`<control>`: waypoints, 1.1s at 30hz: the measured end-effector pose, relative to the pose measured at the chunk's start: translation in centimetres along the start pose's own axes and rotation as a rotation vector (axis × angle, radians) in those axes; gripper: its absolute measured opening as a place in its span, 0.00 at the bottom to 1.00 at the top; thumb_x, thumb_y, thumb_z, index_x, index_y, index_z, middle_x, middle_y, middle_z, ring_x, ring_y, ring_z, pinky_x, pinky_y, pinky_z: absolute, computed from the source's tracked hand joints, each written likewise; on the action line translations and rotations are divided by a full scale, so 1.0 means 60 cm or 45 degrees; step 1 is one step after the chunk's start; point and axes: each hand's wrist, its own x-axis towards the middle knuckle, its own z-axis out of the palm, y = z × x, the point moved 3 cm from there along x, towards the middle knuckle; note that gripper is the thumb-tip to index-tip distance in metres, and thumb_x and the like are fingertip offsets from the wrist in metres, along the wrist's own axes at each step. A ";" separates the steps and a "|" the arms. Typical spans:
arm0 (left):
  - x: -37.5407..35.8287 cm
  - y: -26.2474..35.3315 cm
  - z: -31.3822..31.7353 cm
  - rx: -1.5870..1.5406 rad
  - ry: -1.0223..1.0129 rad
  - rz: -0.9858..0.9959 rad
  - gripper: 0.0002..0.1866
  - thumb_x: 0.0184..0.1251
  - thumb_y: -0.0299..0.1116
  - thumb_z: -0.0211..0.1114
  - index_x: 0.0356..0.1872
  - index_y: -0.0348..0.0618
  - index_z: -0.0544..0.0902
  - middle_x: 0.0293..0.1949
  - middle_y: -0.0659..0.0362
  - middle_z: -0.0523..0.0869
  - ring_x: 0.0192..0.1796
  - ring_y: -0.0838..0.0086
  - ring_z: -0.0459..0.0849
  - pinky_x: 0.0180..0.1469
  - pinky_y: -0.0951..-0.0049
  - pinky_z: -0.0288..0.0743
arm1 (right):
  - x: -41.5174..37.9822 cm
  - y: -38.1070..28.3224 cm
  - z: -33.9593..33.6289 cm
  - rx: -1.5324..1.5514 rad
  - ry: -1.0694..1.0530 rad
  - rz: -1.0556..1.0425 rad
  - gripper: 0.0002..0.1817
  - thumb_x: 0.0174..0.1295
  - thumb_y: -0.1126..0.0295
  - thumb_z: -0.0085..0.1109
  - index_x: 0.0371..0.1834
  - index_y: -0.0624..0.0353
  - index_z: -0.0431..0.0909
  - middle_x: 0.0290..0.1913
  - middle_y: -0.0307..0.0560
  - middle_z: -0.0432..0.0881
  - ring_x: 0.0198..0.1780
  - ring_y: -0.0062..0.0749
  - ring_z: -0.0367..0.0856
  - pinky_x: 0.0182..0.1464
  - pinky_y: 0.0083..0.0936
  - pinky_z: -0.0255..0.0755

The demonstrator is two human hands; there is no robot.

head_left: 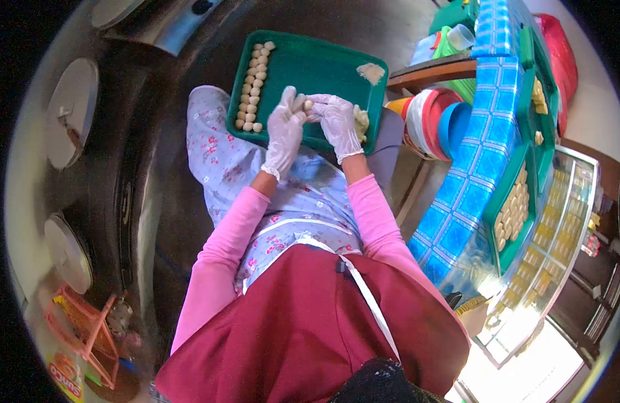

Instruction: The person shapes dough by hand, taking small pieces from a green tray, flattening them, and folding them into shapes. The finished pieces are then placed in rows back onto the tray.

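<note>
- Dim room; round pale discs (72, 114) are seen well left of both hands.
- Pale balls (253, 100), set in close columns left of the hands; judged finished.
- Green tray (303, 67), positioned beneath and beyond the hands; only its left end is lined with balls, so the filling is judged at an early stage.
- Left hand (284, 131), gloved, fingers partly raised; whether it is closed on anything cannot be told.
- Small ball (308, 105), held where the hands meet.
- Right hand (338, 125), gloved, fingertips pinched at that ball.
- Dough lump (361, 123), just beside the right hand; unshaped, judged still to be portioned.
- Powdery patch (372, 72), beyond the right hand.
- Blue checked cloth (471, 161), spread farther right, bordered by trays of pale pieces (513, 211).
</note>
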 end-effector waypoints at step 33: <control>0.002 -0.161 0.121 -0.616 -0.514 -1.258 0.15 0.76 0.35 0.49 0.49 0.33 0.75 0.46 0.44 0.83 0.45 0.57 0.85 0.46 0.57 0.83 | -0.027 -0.130 -0.118 -2.191 -0.053 -0.430 0.06 0.48 0.67 0.62 0.26 0.56 0.84 0.31 0.50 0.83 0.35 0.41 0.83 0.38 0.35 0.75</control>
